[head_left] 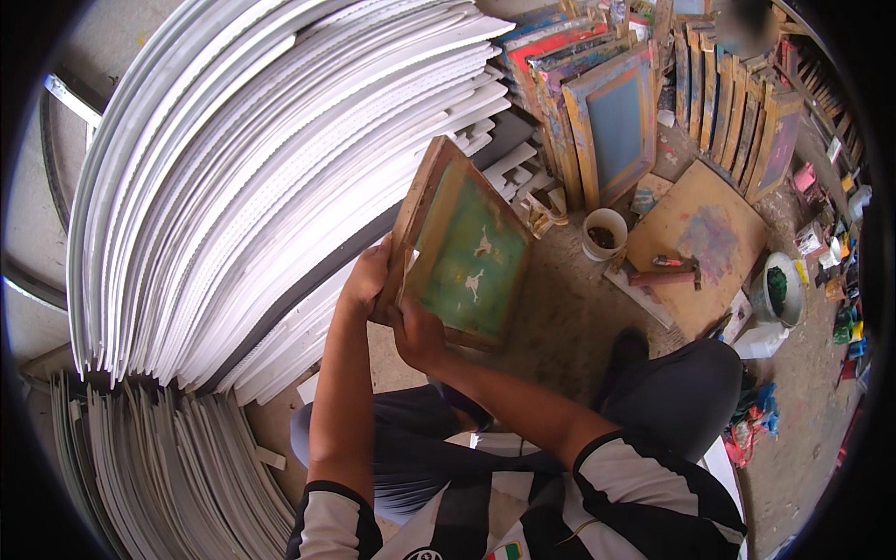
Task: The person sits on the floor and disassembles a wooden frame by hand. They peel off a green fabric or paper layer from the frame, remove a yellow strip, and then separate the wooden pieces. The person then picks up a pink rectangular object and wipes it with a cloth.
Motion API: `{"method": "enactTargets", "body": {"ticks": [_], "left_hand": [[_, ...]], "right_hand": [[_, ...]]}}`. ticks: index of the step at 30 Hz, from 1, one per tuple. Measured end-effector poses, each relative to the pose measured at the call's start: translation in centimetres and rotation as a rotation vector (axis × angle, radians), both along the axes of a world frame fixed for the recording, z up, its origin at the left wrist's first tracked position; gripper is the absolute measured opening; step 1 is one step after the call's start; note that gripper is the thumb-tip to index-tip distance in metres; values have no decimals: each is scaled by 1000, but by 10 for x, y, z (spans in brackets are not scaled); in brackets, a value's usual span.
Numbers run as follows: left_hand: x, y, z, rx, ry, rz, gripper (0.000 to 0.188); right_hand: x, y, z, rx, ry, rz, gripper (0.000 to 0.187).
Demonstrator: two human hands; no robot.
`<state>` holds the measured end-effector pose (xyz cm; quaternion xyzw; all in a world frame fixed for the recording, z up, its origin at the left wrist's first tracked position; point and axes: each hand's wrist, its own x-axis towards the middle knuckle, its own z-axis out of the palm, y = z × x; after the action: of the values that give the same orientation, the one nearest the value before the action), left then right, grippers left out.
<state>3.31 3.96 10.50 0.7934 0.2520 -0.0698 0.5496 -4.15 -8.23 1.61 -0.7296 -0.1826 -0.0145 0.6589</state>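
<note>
A wooden screen-printing frame (446,259) with green mesh and two pale cut-out shapes is tilted up in front of me, above the floor. My left hand (368,276) is closed on its left edge, the fingers partly hidden behind the wood. Lower down, my right hand (420,333) grips the near corner of the same frame, with its thumb up along the wood. The frame's far end leans toward the stack of white sheets (308,140), and I cannot tell whether it touches them.
More used screens (609,126) stand upright at the back right. Near them are a white bucket (604,233) with dark contents, a stained board (695,238) bearing a wooden-handled tool (665,278), and a tub of green paint (778,289). Grey sheets (168,467) stand at lower left.
</note>
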Motion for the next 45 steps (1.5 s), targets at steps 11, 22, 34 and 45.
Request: {"method": "enactTargets", "body": {"ticks": [11, 22, 34, 45], "left_hand": [[-6, -2, -5, 411, -145, -98, 62], [-1, -17, 5, 359, -41, 15, 62], [-6, -11, -3, 359, -103, -60, 56], [-1, 0, -15, 191, -81, 31, 57]], "right_hand": [[-8, -3, -8, 116, 115, -45, 31], [0, -10, 5, -40, 119, -20, 36], [-5, -14, 14, 20, 102, 36, 30], [0, -9, -2, 40, 73, 126, 28]]}}
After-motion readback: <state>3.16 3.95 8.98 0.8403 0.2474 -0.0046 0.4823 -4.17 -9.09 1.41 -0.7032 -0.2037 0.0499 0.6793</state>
